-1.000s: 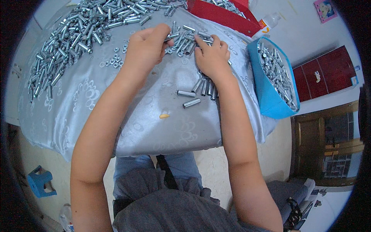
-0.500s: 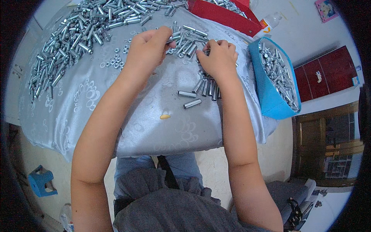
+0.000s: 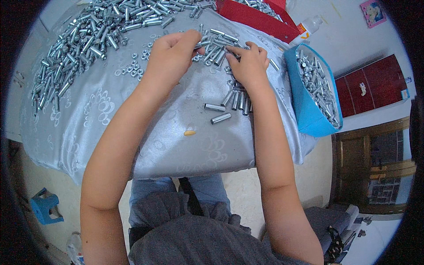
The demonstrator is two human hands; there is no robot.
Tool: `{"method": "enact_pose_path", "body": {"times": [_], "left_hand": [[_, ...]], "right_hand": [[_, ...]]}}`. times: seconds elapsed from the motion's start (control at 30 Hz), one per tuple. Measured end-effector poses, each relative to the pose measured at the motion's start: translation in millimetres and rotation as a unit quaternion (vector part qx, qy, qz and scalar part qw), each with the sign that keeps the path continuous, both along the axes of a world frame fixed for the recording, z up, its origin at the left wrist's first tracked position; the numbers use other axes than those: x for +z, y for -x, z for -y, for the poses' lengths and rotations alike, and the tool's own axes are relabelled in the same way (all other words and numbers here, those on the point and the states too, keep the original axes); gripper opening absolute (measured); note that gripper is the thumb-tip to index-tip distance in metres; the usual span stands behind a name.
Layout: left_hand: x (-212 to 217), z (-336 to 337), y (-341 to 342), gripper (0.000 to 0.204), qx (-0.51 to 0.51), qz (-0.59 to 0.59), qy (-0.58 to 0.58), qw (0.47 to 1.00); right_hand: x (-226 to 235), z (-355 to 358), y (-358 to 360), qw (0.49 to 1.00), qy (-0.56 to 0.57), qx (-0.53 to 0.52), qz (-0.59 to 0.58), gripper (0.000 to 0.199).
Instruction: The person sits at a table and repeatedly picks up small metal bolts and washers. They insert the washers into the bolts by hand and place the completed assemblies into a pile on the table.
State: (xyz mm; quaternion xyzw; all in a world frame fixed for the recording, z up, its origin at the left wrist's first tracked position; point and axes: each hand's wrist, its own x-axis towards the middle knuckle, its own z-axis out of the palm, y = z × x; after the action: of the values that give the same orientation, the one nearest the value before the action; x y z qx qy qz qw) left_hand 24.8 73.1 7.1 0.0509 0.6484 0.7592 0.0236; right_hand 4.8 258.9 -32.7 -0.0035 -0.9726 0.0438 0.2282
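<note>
My left hand is closed in a pinch at the far middle of the table. A shiny metal bolt shows at its fingertips, its other end hidden by the fingers. To its right my right hand has thumb and forefinger apart, reaching to a loose heap of metal sleeves. No piece shows between them; its other fingers are bent. Several hex nuts and flat washers lie left of my left hand. More metal sleeves lie beside my right wrist, and two single sleeves rest nearer me.
A big pile of assembled bolts covers the table's far left. A blue fabric bin full of bolts stands at the right edge. Behind are a red box holding metal parts and a plastic bottle. A small yellow piece lies near the front.
My right hand has shifted slightly up and left, its forefinger now stretched out from the thumb, uncovering a sleeve at its right. My left hand has edged right, still pinching.
</note>
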Motion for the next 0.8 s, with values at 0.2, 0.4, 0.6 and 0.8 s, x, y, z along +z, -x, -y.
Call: {"method": "enact_pose_path", "body": {"times": [0.2, 0.4, 0.6, 0.8], "left_hand": [[-0.4, 0.4, -0.2, 0.031, -0.006, -0.012, 0.018, 1.0], [-2.5, 0.7, 1.7, 0.032, 0.001, 0.012, 0.03, 0.999], [-3.3, -0.6, 2.1, 0.032, 0.003, -0.003, 0.016, 1.0], [-2.1, 0.8, 1.2, 0.033, 0.004, -0.013, 0.037, 0.999]], "right_hand": [[0.7, -3.2, 2.5, 0.999, 0.041, 0.016, -0.018, 0.023], [-1.0, -0.8, 1.8, 0.998, 0.043, 0.024, -0.035, 0.018], [6.7, -5.6, -0.1, 0.998, 0.059, 0.03, -0.017, 0.014], [5.0, -6.7, 2.6, 0.998, 0.049, 0.041, -0.007, 0.017]]}}
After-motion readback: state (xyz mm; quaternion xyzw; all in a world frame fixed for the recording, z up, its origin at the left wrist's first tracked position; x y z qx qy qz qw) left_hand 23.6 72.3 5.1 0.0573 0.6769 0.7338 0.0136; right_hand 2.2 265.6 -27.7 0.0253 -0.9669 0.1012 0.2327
